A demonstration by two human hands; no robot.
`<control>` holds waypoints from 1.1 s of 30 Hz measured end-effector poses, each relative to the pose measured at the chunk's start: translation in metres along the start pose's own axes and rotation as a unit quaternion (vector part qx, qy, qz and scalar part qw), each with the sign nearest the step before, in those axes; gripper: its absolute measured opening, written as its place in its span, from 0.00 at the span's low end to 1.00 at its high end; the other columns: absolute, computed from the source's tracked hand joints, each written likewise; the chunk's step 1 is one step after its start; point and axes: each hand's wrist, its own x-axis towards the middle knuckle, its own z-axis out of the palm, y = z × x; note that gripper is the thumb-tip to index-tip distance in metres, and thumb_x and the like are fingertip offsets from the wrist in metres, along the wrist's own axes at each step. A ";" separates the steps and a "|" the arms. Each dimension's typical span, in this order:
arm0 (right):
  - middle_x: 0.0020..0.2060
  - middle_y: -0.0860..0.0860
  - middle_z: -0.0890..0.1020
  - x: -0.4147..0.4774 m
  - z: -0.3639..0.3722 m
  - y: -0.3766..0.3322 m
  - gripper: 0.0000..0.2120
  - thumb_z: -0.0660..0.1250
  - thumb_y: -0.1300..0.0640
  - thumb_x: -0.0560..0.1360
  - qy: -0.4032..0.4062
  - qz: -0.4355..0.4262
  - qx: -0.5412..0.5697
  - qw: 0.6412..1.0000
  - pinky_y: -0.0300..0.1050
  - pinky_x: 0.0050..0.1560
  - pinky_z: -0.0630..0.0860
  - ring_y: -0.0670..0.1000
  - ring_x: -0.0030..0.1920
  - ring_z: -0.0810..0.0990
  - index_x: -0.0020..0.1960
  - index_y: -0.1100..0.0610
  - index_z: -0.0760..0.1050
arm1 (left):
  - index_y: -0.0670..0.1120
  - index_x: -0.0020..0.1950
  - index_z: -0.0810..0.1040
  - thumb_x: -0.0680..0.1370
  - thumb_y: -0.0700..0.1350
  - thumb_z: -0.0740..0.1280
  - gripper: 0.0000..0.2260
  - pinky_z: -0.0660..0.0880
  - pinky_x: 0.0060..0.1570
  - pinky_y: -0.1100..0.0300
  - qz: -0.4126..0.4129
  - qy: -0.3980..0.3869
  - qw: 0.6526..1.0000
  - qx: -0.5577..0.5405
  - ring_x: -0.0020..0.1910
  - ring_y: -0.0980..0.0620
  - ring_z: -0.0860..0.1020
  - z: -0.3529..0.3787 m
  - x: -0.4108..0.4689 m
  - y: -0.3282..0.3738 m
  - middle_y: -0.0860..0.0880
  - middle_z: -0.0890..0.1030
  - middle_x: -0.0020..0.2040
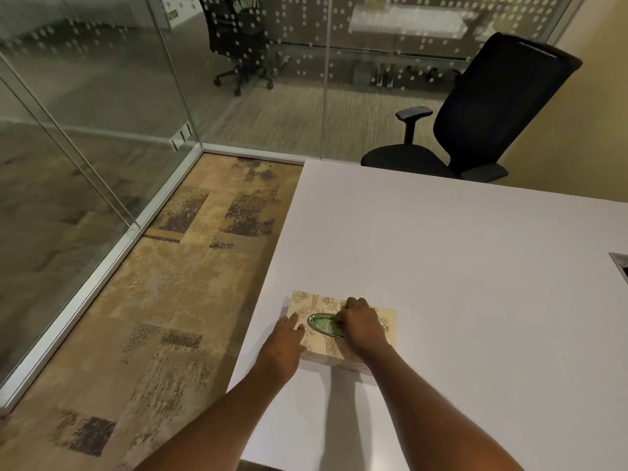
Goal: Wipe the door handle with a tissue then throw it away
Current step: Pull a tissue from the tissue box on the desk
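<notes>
A beige patterned tissue box (pixel 385 319) lies flat near the left edge of the white table (pixel 458 253). Its oval opening (pixel 323 323) has a shiny rim and looks green inside. My left hand (pixel 283 346) rests flat against the box's left end, fingers apart, steadying it. My right hand (pixel 360 322) sits on top of the box with its fingertips curled down into the right end of the opening. Whether a tissue is pinched there is hidden by the fingers. No loose tissue shows. No door handle and no bin are in view.
A black office chair (pixel 482 110) stands at the table's far side. Glass partition walls (pixel 102 130) with metal frames run along the left and back. Patterned brown carpet (pixel 176 283) lies left of the table. A metal cable port (pixel 620 266) is at the table's right edge.
</notes>
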 end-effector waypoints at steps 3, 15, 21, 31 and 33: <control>0.50 0.54 0.77 0.006 0.003 0.001 0.11 0.63 0.56 0.74 -0.002 -0.046 -0.026 0.999 0.48 0.48 0.68 0.57 0.55 0.72 0.52 0.55 0.82 | 0.46 0.76 0.58 0.82 0.48 0.55 0.22 0.46 0.75 0.62 0.002 0.002 1.000 0.029 0.78 0.50 0.48 -0.001 0.001 0.001 0.47 0.50 0.79; 0.58 0.56 0.74 0.015 0.010 0.013 0.13 0.62 0.56 0.76 0.014 -0.105 -0.101 0.989 0.55 0.53 0.66 0.61 0.56 0.71 0.55 0.64 0.76 | 0.45 0.76 0.59 0.82 0.46 0.57 0.22 0.51 0.76 0.56 0.003 -0.029 0.998 0.064 0.78 0.46 0.50 -0.004 0.006 0.001 0.45 0.53 0.79; 0.52 0.58 0.75 0.020 0.010 0.008 0.08 0.61 0.62 0.73 0.004 -0.116 -0.116 0.986 0.54 0.50 0.65 0.59 0.50 0.71 0.47 0.65 0.76 | 0.45 0.76 0.59 0.82 0.46 0.56 0.22 0.54 0.75 0.55 0.004 -0.051 0.996 0.072 0.78 0.44 0.49 -0.003 0.011 -0.001 0.45 0.53 0.79; 0.61 0.58 0.69 0.027 0.007 0.009 0.15 0.61 0.61 0.76 -0.059 -0.187 -0.136 0.971 0.54 0.54 0.64 0.60 0.57 0.66 0.61 0.65 0.70 | 0.46 0.77 0.57 0.82 0.45 0.55 0.22 0.52 0.75 0.55 -0.006 -0.042 0.994 0.103 0.78 0.43 0.48 0.006 0.011 -0.004 0.46 0.52 0.79; 0.62 0.58 0.68 0.023 0.005 0.011 0.13 0.60 0.60 0.76 -0.072 -0.193 -0.136 0.969 0.56 0.54 0.65 0.60 0.58 0.66 0.59 0.65 0.73 | 0.45 0.77 0.55 0.83 0.44 0.54 0.22 0.50 0.75 0.54 -0.002 -0.046 0.992 0.120 0.78 0.43 0.47 0.006 0.012 -0.006 0.44 0.51 0.79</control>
